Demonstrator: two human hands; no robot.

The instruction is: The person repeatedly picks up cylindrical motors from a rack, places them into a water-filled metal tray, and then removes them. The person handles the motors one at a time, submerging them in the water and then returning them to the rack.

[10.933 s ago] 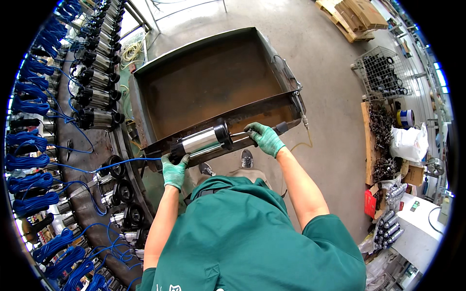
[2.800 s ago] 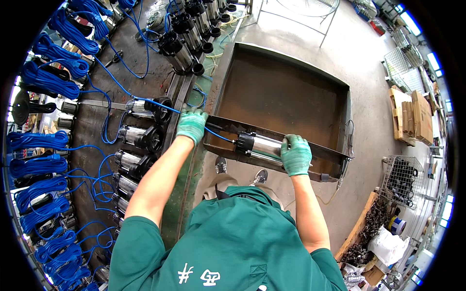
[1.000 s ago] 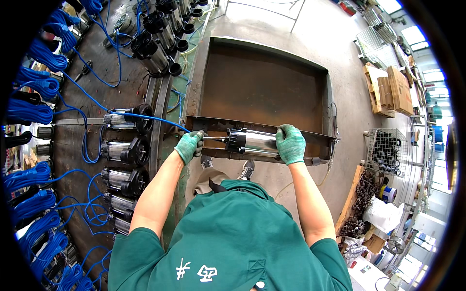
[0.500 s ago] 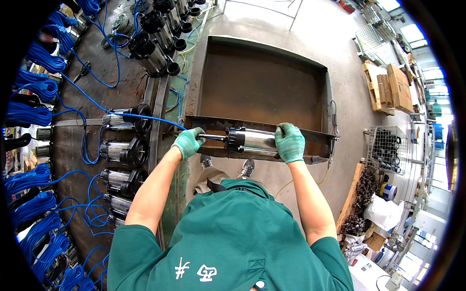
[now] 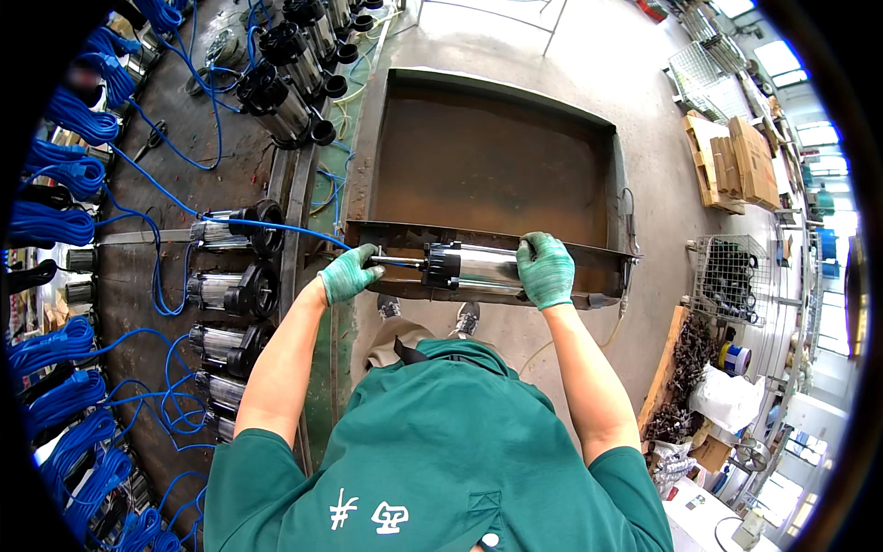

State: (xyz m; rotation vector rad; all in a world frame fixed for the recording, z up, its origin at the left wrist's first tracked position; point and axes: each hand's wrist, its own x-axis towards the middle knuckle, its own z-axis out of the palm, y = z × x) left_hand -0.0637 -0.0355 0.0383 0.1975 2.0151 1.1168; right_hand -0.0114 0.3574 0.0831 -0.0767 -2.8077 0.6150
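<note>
Left gloved hand (image 5: 348, 274), thumb jutting right, grips slim metal rod (image 5: 402, 263) by its left end; rod meets cylinder's black end. Silver cylinder (image 5: 487, 266) lies along tray's (image 5: 619, 175) near side, axis left-right, black end left. Right gloved hand (image 5: 547, 270), knuckles up, clasps right end.

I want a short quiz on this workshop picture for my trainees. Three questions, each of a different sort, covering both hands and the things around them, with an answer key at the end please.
1. Multiple choice: what does the right hand grip?
A) the wire basket
B) the silver cylinder
C) the white bag

2. True or false: the left hand holds a slim metal rod that points toward the black end of the cylinder.

3. Short answer: what colour are the coiled cables along the left side of the picture?

Key: 1: B. 2: True. 3: Blue.
</note>
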